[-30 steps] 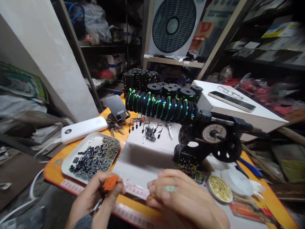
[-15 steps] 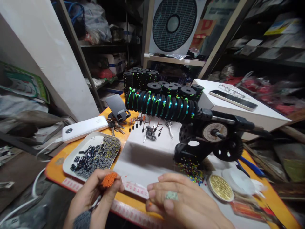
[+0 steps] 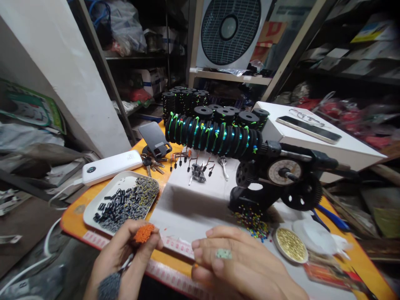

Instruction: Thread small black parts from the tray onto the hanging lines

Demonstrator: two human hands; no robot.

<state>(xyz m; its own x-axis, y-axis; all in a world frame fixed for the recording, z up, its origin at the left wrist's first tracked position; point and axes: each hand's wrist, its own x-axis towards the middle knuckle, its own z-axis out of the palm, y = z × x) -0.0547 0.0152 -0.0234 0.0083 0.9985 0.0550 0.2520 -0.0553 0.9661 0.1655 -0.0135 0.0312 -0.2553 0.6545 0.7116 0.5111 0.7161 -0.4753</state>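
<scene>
My left hand (image 3: pixel 125 258) is closed around a bundle of thin strands with a dense head of small orange tips (image 3: pixel 144 233). A grey bundled end (image 3: pixel 109 286) pokes out below, by the wrist. To its right, my right hand (image 3: pixel 240 262) is held palm inward with its fingers bent and pressed together. A small orange piece (image 3: pixel 196 266) shows at its fingertips, mostly hidden by them. Pale green tape (image 3: pixel 223 253) is wrapped on one finger. Beyond both hands, a black ribbed roll (image 3: pixel 212 134) wound with blue and green cord sits on a geared black stand (image 3: pixel 256 198).
A white tray (image 3: pixel 90 208) of small black and grey pieces lies on the left, near a white power bank (image 3: pixel 111 167) and keys (image 3: pixel 152 163). Colourful beads (image 3: pixel 254 225) and a dish of gold beads (image 3: pixel 291 246) lie right. Black spools (image 3: pixel 225 114) stand behind.
The view has shifted slightly. Both hands keep nearly the same pose, and the left still grips the orange-tipped bundle.
</scene>
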